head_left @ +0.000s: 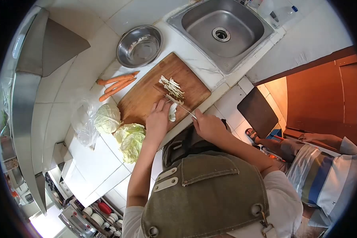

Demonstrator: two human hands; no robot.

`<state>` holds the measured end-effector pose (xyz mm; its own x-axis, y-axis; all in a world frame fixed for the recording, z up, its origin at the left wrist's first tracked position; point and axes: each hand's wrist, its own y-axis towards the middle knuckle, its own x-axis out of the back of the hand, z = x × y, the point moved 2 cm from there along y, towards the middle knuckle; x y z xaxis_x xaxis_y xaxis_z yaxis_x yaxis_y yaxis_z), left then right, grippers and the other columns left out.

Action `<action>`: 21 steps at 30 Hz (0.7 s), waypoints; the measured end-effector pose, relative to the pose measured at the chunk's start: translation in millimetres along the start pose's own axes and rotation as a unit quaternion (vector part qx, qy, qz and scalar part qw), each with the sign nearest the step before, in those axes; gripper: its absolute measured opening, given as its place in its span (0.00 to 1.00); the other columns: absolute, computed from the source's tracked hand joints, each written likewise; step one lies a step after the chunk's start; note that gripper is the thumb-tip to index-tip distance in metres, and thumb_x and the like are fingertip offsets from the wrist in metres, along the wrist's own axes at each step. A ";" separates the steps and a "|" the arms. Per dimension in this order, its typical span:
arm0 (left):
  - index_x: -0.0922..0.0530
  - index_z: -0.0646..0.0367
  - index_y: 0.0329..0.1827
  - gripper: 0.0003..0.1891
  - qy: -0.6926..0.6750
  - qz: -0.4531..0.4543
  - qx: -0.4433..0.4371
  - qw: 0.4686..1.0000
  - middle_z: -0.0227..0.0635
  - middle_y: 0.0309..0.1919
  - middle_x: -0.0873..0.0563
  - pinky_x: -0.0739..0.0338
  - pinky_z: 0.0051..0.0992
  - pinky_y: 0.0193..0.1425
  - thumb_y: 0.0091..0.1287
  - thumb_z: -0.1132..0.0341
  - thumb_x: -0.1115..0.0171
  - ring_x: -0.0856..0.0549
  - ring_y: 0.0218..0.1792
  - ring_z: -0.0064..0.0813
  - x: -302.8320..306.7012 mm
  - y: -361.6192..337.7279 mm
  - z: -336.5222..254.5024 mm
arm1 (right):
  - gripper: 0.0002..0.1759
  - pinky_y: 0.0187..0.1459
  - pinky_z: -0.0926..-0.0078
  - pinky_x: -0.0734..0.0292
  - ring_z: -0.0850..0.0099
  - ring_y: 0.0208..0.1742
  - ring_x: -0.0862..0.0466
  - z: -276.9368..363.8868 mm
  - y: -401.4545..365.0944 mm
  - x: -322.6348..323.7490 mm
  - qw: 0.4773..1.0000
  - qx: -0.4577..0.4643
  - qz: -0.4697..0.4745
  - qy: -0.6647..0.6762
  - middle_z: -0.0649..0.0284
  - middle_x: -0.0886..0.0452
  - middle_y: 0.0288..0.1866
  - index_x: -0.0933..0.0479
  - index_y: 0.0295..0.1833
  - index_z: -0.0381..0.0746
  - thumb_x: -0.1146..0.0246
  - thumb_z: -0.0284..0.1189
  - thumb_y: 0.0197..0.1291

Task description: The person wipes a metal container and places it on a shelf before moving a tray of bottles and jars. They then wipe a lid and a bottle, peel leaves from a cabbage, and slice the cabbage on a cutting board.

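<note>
My left hand (158,116) presses a pale cabbage piece (172,112) onto the wooden cutting board (137,97), fingers curled at its edge. In my right hand (208,127) is the handle of a knife (186,110). Its blade lies across the board right beside the cabbage piece, close to my left fingertips. Thin cabbage shreds (171,87) are heaped on the board beyond the blade. To the left of my left hand sit a cabbage (107,118) and a leafy cabbage portion (131,141). Three carrots (117,85) lie off the board's left edge.
A metal bowl (139,47) stands behind the board, with a steel sink (222,33) at the back right. A clear plastic bag (84,123) rests left of the cabbages. Another person (325,170) is at the right, near a dark low-lying panel (258,107).
</note>
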<state>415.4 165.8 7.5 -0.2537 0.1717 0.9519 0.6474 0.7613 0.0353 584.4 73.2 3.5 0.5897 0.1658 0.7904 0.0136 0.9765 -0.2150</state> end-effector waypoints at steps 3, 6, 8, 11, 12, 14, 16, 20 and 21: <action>0.24 0.57 0.54 0.21 -0.011 0.014 0.001 1.000 0.35 0.56 0.23 0.21 0.35 0.54 0.55 0.77 0.41 0.23 0.55 0.40 1.8 0.0 0.4 | 0.12 0.30 0.47 0.22 0.47 0.26 0.17 -1.2 2.7 -1.2 1.000 -0.005 0.008 0.000 0.47 0.21 0.22 0.34 0.43 0.35 0.49 0.34 0.68; 0.23 0.58 0.54 0.21 -0.010 -0.006 -0.012 1.000 0.35 0.55 0.23 0.21 0.35 0.54 0.55 0.77 0.42 0.22 0.54 0.41 -1.6 0.8 2.6 | 0.11 0.30 0.46 0.23 0.47 0.26 0.18 -2.2 3.8 -3.9 1.000 -0.002 0.008 0.001 0.47 0.21 0.22 0.34 0.43 0.35 0.49 0.34 0.68; 0.23 0.58 0.53 0.20 -0.015 -0.005 -0.008 1.000 0.35 0.55 0.22 0.21 0.36 0.53 0.55 0.78 0.43 0.22 0.53 0.41 0.0 1.4 0.9 | 0.11 0.30 0.46 0.23 0.47 0.26 0.18 -1.0 3.8 -3.7 1.000 -0.002 0.008 0.003 0.47 0.21 0.21 0.34 0.43 0.35 0.49 0.34 0.68; 0.23 0.57 0.53 0.20 -0.006 -0.019 -0.024 1.000 0.35 0.55 0.22 0.21 0.37 0.52 0.55 0.78 0.43 0.22 0.54 0.41 1.1 1.5 1.5 | 0.11 0.30 0.46 0.23 0.46 0.26 0.18 2.1 4.6 -1.6 1.000 -0.002 0.002 0.005 0.47 0.21 0.22 0.34 0.43 0.35 0.48 0.34 0.67; 0.23 0.57 0.53 0.20 -0.006 -0.018 -0.024 1.000 0.35 0.55 0.22 0.21 0.37 0.52 0.55 0.78 0.43 0.22 0.54 0.41 1.0 1.7 1.9 | 0.12 0.30 0.47 0.23 0.46 0.26 0.18 1.7 5.9 -2.7 1.000 0.006 -0.008 0.008 0.47 0.21 0.22 0.33 0.42 0.35 0.48 0.34 0.67; 0.23 0.57 0.53 0.19 -0.030 -0.003 -0.006 1.000 0.35 0.55 0.22 0.21 0.36 0.52 0.56 0.77 0.44 0.22 0.54 0.41 -0.4 1.8 2.4 | 0.12 0.30 0.47 0.22 0.46 0.26 0.18 -0.6 12.4 -8.7 1.000 0.015 -0.017 0.011 0.47 0.21 0.22 0.33 0.42 0.34 0.47 0.34 0.67; 0.23 0.57 0.53 0.19 -0.032 -0.001 -0.006 0.999 0.35 0.55 0.22 0.22 0.36 0.53 0.56 0.77 0.44 0.22 0.54 0.41 1.9 1.9 -0.5 | 0.13 0.30 0.48 0.22 0.46 0.27 0.17 -1.1 24.6 -16.1 0.999 0.027 -0.028 0.022 0.46 0.21 0.22 0.32 0.42 0.34 0.47 0.35 0.67; 0.23 0.58 0.54 0.20 -0.025 -0.001 -0.012 1.000 0.34 0.56 0.22 0.22 0.35 0.55 0.57 0.77 0.44 0.22 0.55 0.41 -1.9 1.0 2.3 | 0.14 0.30 0.49 0.21 0.46 0.27 0.17 4.2 36.4 -16.8 0.999 0.006 -0.037 0.026 0.46 0.21 0.22 0.32 0.42 0.34 0.46 0.36 0.67; 0.23 0.58 0.54 0.20 -0.025 -0.001 -0.013 1.000 0.34 0.56 0.22 0.22 0.35 0.55 0.57 0.77 0.44 0.22 0.55 0.41 -1.6 0.7 1.2 | 0.14 0.30 0.49 0.22 0.46 0.27 0.17 3.2 38.4 -16.8 0.999 0.012 -0.041 0.027 0.46 0.21 0.22 0.32 0.41 0.34 0.46 0.36 0.67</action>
<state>415.4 166.8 5.6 -0.2904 0.2025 0.9352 0.6647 0.7457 0.0449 572.4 108.4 -16.1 0.6302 0.0782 0.7725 0.0451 0.9895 -0.1370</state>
